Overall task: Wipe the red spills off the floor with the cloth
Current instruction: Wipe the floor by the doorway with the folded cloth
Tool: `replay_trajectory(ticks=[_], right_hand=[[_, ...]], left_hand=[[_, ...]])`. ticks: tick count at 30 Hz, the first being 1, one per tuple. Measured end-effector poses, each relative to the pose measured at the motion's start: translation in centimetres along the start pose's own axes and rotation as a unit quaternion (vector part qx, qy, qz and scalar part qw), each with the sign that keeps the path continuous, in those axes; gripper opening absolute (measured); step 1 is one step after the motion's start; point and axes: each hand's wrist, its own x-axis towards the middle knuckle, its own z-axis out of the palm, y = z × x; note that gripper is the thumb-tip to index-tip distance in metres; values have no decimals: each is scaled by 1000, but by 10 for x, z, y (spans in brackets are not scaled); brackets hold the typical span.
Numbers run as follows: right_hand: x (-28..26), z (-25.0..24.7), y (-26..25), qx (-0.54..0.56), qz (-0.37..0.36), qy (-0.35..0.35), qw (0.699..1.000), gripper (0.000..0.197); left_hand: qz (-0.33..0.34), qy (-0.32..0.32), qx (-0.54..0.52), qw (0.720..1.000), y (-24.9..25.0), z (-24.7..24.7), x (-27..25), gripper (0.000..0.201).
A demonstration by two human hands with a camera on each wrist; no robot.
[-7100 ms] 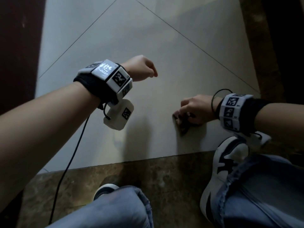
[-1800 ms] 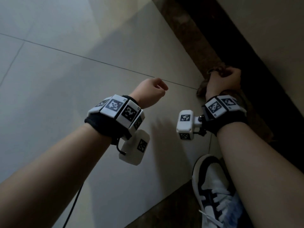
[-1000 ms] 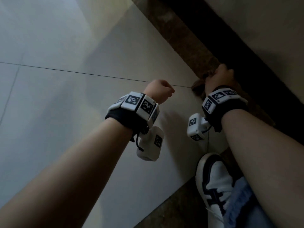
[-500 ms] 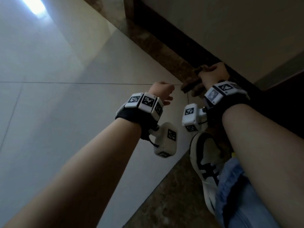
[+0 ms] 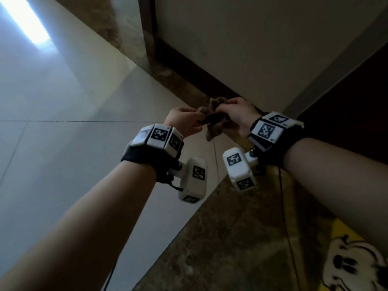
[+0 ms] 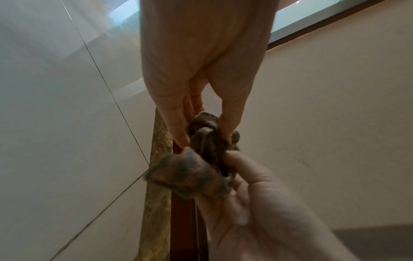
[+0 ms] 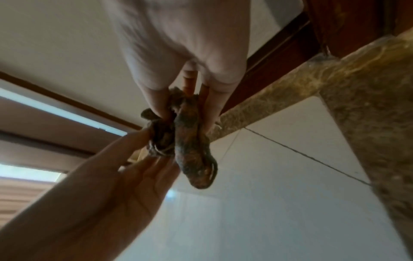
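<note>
Setting: the interior of a home. Indicators: glossy pale floor tiles (image 5: 63, 154) with thin grout lines; a brown marble border strip (image 5: 241, 238) along the floor edge; dark wooden skirting (image 5: 189, 66) below a plain cream wall (image 5: 252, 43); a yellow cartoon-print mat (image 5: 352, 259) on the floor.

A small brown cloth (image 5: 213, 120), crumpled and mottled with darker stains, is held in the air between the left hand (image 5: 184, 122) and the right hand (image 5: 235, 115), pinched by the fingers of both. One bunched end hangs loose below them, clear of the pale tiled floor (image 5: 73, 143) and its speckled brown border.
</note>
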Motion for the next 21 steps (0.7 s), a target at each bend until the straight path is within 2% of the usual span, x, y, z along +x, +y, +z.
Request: replay_trajectory(ticks=[2,4,8,11,15,18,21], right_hand=[[-6,-5,13,21,-3,-34,999,30],[-12,-13,28,11,7,-50,999,29],[-21,-42,42,-10,31,-49,998,21],[-27,-65,42,-5,31,-31,999,5],[-37,-87,44,22,27,1,999,14],[-47,-99,42,39,37,-22,998,5],[-55,-113,40,77,50,-32,995,11]], left_hand=[[-4,-26,9,1000,-1,4,-3,34],[-15,-38,24,999,-5,13,-7,38],[-21,-40,81,996,-11,39,-15,33],[-23,-87,126,988,-7,60,-20,37],[-26,-120,165,979,1,84,-32,31],[-44,-138,125,981,2,100,-44,25],[-45,-141,141,979,9,115,-51,22]])
